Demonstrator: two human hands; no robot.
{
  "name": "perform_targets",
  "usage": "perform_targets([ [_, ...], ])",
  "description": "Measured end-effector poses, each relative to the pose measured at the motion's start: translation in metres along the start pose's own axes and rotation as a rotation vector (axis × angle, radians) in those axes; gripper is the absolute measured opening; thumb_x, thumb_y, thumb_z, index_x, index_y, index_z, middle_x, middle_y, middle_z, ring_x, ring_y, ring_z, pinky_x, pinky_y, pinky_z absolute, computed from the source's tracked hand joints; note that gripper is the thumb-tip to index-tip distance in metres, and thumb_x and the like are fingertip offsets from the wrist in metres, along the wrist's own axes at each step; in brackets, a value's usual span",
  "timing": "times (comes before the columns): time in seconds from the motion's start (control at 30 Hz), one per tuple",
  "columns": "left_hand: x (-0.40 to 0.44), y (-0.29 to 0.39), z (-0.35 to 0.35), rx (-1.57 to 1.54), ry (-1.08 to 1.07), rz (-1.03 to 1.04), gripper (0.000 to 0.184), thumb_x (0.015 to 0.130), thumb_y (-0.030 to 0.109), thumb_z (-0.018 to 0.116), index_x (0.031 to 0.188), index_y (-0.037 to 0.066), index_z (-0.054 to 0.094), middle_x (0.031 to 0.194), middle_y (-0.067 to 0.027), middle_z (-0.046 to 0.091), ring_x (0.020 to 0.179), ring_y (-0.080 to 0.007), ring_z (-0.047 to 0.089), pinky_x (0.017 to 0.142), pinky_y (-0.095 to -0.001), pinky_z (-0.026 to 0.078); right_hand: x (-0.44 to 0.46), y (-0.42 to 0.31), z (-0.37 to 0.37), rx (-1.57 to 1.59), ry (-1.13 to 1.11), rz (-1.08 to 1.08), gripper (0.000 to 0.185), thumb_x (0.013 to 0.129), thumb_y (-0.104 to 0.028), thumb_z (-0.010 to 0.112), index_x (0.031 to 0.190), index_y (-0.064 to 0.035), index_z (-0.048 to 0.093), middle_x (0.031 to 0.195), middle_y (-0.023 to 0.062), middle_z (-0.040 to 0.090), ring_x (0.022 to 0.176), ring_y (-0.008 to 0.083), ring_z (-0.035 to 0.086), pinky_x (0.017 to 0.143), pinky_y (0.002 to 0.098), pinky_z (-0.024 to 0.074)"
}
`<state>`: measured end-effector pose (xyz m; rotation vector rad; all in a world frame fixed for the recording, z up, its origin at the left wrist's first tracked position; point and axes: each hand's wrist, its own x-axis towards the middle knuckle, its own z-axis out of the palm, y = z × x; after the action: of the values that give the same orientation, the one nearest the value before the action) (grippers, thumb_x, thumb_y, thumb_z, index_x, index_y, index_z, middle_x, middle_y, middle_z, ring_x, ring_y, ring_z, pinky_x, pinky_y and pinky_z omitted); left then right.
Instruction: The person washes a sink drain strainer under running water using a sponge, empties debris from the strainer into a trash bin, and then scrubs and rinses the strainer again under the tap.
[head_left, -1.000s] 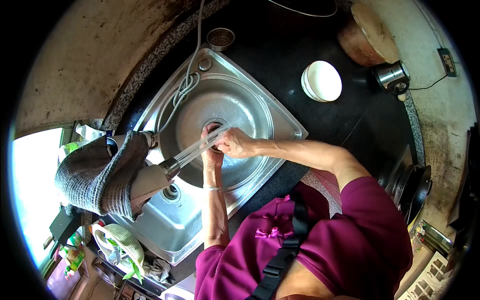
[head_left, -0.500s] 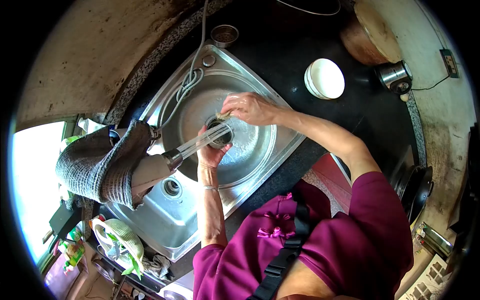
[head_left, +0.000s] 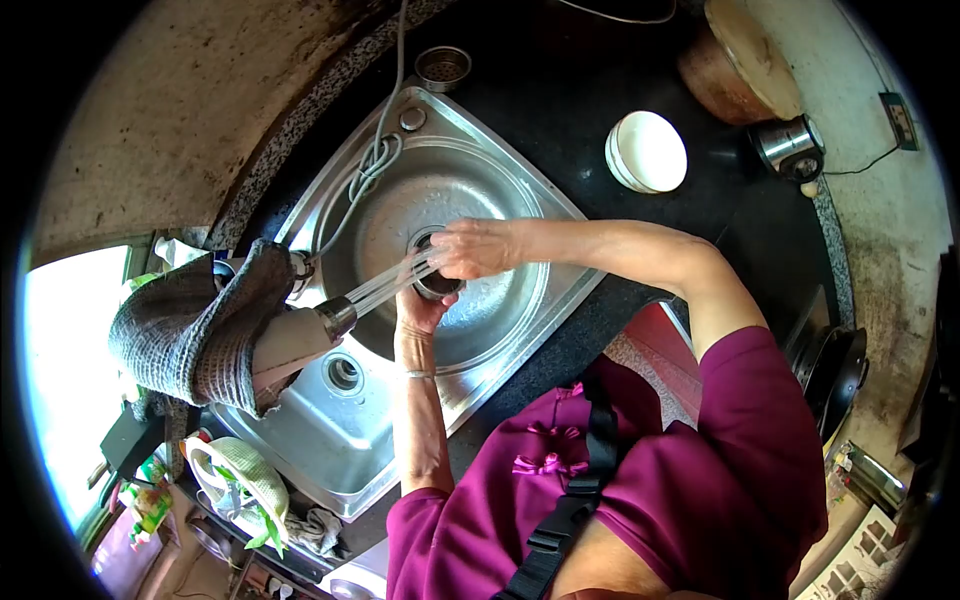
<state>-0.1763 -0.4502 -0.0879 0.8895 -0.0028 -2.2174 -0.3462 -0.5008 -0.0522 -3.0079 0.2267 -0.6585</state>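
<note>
My left hand (head_left: 420,305) is wrapped round a small round metal cup or strainer (head_left: 440,284) over the large basin of the steel sink (head_left: 372,214). Just above it, my right hand (head_left: 474,248) is closed with its fingertips at the cup's rim; what it holds, if anything, is hidden. Several streams of water run from the faucet (head_left: 338,316) across the fingers of both hands. A grey cloth (head_left: 205,345) hangs over the faucet's body.
White bowls (head_left: 647,152), a metal strainer (head_left: 443,68), a large brown pot (head_left: 738,62) and a steel appliance (head_left: 788,148) stand on the black counter. A grey hose (head_left: 374,165) lies over the sink's edge. A light-coloured basket (head_left: 240,480) sits at the lower left.
My right hand has come down from above the cup to its rim, into the water. My left hand has kept its hold on the cup nearly in place.
</note>
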Motion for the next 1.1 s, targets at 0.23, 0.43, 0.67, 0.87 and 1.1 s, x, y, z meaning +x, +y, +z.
perform_targets([
  [0.23, 0.013, 0.004, -0.011, 0.138, -0.088, 0.028, 0.043, 0.087, 0.044, 0.036, 0.095, 0.005, 0.053, 0.078, -0.0095, 0.059, 0.056, -0.0216, 0.055, 0.034, -0.0255, 0.036, 0.001, -0.016, 0.011, 0.682, -0.179, 0.555, 0.008, 0.068, -0.011, 0.054, 0.069, -0.0047, 0.058, 0.07, 0.0147, 0.058, 0.07, 0.0292, 0.059, 0.064, 0.0408, 0.0472],
  [0.43, 0.012, 0.006, -0.002, 0.344, 0.11, 0.02, 0.037, 0.086, 0.042, 0.038, 0.092, 0.009, 0.053, 0.077, -0.0059, 0.058, 0.057, -0.0172, 0.055, 0.033, -0.0244, 0.036, -0.001, -0.022, 0.009, -0.038, -0.101, 0.24, 0.01, 0.064, -0.017, 0.056, 0.058, -0.0106, 0.059, 0.07, 0.004, 0.053, 0.077, 0.0226, 0.052, 0.063, 0.0352, 0.0411],
  [0.67, 0.017, 0.017, -0.015, 0.429, 0.051, -0.029, 0.039, 0.086, 0.045, 0.038, 0.091, 0.009, 0.052, 0.068, -0.0061, 0.056, 0.046, -0.0174, 0.053, 0.03, -0.024, 0.035, -0.013, -0.017, 0.035, 0.049, -0.046, 0.216, 0.016, 0.069, -0.019, 0.052, 0.058, -0.01, 0.058, 0.07, 0.0026, 0.053, 0.078, 0.0216, 0.05, 0.065, 0.0364, 0.0389],
  [0.87, 0.015, 0.022, -0.02, 0.281, -0.018, -0.027, 0.042, 0.086, 0.043, 0.037, 0.095, 0.004, 0.051, 0.073, -0.0103, 0.058, 0.05, -0.0211, 0.055, 0.031, -0.0251, 0.037, -0.003, -0.017, 0.01, 1.072, 0.054, 0.869, 0.023, 0.069, -0.005, 0.051, 0.088, -0.0002, 0.064, 0.075, 0.0158, 0.062, 0.071, 0.0238, 0.06, 0.065, 0.0338, 0.0486],
  [1.1, 0.013, 0.017, -0.016, 0.077, -0.092, -0.046, 0.044, 0.086, 0.039, 0.037, 0.103, 0.001, 0.05, 0.081, -0.0135, 0.06, 0.056, -0.0265, 0.057, 0.033, -0.0279, 0.04, -0.017, -0.008, 0.005, 0.353, 0.148, 0.56, 0.015, 0.069, -0.003, 0.053, 0.081, -0.0021, 0.061, 0.086, 0.0075, 0.059, 0.076, 0.0229, 0.057, 0.066, 0.0322, 0.0473],
])
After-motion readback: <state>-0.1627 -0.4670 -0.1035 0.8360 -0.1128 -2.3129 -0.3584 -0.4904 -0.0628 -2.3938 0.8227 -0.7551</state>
